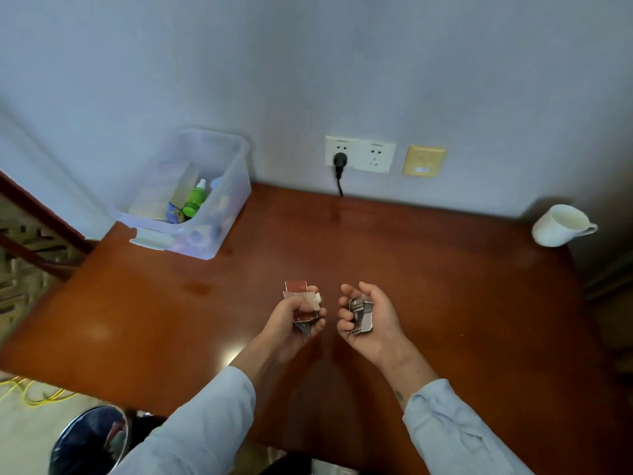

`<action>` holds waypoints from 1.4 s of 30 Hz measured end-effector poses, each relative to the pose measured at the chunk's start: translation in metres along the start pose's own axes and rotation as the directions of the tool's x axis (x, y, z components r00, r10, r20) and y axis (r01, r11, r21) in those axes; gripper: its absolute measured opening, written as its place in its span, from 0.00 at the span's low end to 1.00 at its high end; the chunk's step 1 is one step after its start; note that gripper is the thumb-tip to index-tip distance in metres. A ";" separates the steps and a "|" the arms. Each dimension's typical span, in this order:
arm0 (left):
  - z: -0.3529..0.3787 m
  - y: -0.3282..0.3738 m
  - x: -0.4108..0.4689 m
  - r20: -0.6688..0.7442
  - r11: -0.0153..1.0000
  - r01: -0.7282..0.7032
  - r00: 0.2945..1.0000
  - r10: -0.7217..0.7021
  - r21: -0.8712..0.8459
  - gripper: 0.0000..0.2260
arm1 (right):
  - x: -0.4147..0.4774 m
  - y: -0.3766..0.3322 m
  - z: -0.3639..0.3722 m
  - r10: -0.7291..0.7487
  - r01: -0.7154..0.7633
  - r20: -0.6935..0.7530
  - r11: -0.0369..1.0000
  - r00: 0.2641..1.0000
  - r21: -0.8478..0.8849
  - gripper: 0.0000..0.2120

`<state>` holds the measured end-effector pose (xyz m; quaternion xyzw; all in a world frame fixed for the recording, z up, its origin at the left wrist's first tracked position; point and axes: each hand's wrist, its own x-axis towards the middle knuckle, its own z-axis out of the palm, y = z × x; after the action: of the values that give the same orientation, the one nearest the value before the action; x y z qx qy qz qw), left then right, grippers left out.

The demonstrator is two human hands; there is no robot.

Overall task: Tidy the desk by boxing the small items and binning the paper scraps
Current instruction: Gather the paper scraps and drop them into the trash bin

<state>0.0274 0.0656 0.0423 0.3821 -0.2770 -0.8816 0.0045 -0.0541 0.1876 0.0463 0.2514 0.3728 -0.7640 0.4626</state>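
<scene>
Above the middle of the brown desk (428,269), my left hand (291,323) grips a bunch of red and white paper scraps (303,298). Beside it my right hand (373,320), palm up with curled fingers, holds grey and white paper scraps (361,315). A clear plastic box (219,214) stands at the desk's back left corner with a green bottle (194,200) and other small items inside. A round metal bin (89,440) with a shiny rim sits on the floor at the lower left, partly hidden by my left sleeve.
A white mug (558,226) stands at the back right of the desk near the wall. A black plug (339,161) sits in a wall socket behind the desk, its cord dropping behind it. Yellow cable (34,392) lies on the floor at left.
</scene>
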 end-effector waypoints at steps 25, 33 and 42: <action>-0.175 0.016 -0.129 -0.467 0.794 -0.539 0.799 0.378 -0.280 0.10 | 0.020 0.177 0.124 0.493 -0.322 0.143 0.733 0.858 -0.599 0.12; -0.250 0.017 -0.148 -0.581 0.697 -0.599 0.750 0.317 -0.393 0.10 | 0.035 0.254 0.164 0.613 -0.372 0.102 0.594 0.783 -0.713 0.12; -0.380 0.065 -0.154 -0.648 0.594 -0.644 0.718 0.253 -0.482 0.12 | 0.092 0.378 0.237 0.668 -0.414 -0.016 0.442 0.744 -0.796 0.13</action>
<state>0.3807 -0.1398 -0.0333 0.4869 -0.0131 -0.7487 0.4497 0.2333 -0.1613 -0.0074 0.0216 0.4786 -0.3713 0.7954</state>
